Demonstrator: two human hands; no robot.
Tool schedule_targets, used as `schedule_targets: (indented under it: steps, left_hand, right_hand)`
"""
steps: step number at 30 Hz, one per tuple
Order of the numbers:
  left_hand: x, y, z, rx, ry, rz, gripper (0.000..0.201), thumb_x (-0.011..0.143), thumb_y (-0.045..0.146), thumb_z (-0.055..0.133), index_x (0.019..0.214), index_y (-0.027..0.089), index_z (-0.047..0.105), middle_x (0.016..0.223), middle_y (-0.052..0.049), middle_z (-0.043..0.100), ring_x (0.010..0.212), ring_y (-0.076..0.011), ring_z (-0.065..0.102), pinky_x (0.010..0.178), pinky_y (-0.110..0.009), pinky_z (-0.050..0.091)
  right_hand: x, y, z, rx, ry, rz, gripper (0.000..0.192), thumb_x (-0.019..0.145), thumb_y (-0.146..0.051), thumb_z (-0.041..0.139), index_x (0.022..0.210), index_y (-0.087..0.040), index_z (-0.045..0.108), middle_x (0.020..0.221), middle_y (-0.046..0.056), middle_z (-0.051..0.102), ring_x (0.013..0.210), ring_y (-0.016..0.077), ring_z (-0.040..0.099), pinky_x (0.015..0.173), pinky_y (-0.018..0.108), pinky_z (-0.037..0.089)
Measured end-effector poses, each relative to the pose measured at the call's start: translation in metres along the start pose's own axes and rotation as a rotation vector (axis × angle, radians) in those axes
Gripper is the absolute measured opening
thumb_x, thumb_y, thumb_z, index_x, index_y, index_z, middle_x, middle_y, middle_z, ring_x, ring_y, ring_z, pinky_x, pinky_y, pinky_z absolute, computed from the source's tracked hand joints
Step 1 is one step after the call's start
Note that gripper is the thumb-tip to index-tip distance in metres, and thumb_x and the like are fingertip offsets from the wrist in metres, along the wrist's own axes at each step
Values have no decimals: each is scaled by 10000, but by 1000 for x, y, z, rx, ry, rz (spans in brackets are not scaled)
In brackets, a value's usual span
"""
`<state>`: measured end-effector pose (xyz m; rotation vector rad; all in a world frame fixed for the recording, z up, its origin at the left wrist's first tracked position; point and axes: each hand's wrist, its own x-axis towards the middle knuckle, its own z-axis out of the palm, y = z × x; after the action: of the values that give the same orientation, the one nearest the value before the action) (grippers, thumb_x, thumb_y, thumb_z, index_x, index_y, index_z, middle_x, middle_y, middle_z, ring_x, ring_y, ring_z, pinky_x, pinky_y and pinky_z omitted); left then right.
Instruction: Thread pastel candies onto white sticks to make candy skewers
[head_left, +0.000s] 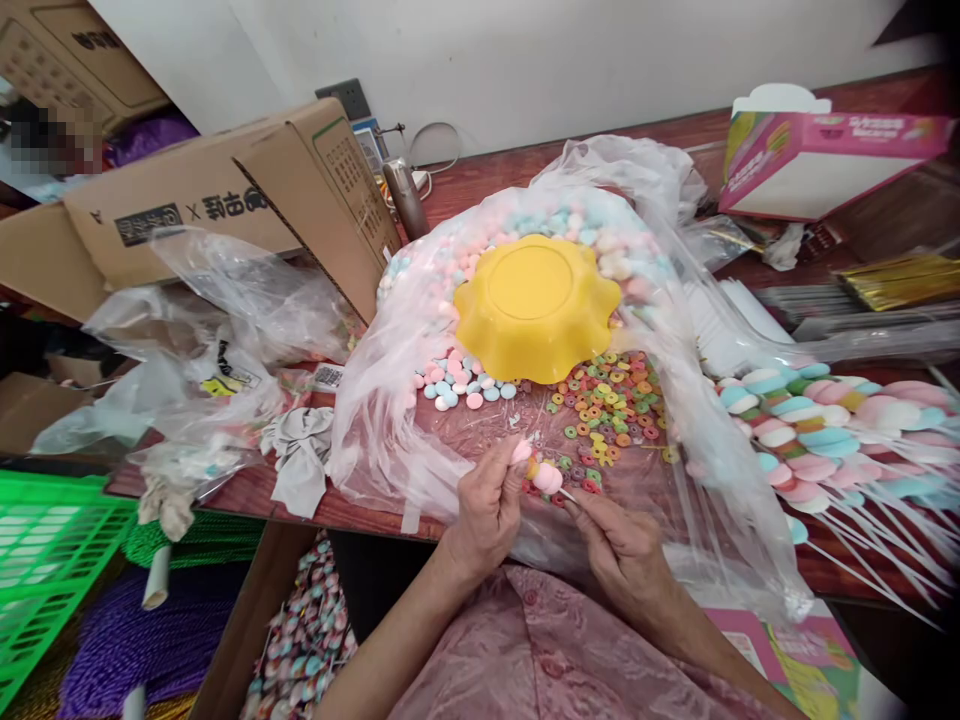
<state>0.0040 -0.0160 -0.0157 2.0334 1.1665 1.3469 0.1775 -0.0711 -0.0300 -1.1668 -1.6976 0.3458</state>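
Between my hands is a candy skewer [548, 478], pink pieces and a yellow-orange ring threaded on a thin white stick. My left hand [487, 505] pinches a pink candy [521, 452] at the skewer's upper end. Lower down, my right hand [619, 545] grips the stick between thumb and fingers. Just beyond lie loose ring candies [619, 400] in green, yellow, orange and red. Pink, blue and white round candies [461, 380] are heaped to their left. A yellow scalloped bowl [536, 305], upside down, rests against the larger candy pile.
Clear plastic sheeting [397, 380] surrounds the candies. Finished-looking skewers [825, 430] are stacked at right, near a pink carton [825, 160]. A cardboard box [195, 200] stands left. Below the table edge are a green basket [52, 570] and a box of wrapped candies [304, 630].
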Motion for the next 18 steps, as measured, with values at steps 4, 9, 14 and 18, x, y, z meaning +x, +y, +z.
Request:
schedule_targets:
  steps: [4, 9, 14, 18]
  left_hand:
    - [-7, 6, 13, 128, -12, 118, 486, 970, 112, 471, 1452, 173, 471, 1220, -162, 709, 1099, -210, 702, 930, -320, 594]
    - [4, 18, 21, 10, -151, 177, 466, 977, 126, 464, 1439, 189, 483, 1244, -153, 698, 1158, -213, 675, 985, -347, 570]
    - [34, 16, 20, -171, -341, 34, 492, 995, 181, 447, 1482, 245, 420, 1162, -96, 727, 914, -161, 724, 846, -306, 592]
    - [67, -4, 31, 59, -545, 117, 450, 915, 99, 490, 1344, 199, 581, 1013, -83, 708, 896, -184, 673, 846, -329, 553]
  right_hand:
    - [-3, -1, 0, 12, 7, 31, 256, 930, -80, 556, 1114, -200, 687, 889, 45, 775, 717, 152, 734, 638, 224, 580]
    - [-8, 4, -5, 42, -4, 126, 265, 939, -107, 536, 1094, -218, 721, 861, 30, 772, 668, 141, 717, 619, 224, 570]
    - [-19, 29, -35, -40, 204, 262, 204, 911, -238, 620, 1064, -225, 754, 919, 35, 784, 756, 191, 741, 723, 297, 611]
    - [-36, 50, -56, -120, 285, 521, 272, 910, -416, 613, 1042, -226, 757, 934, 41, 776, 830, 216, 730, 785, 345, 610]
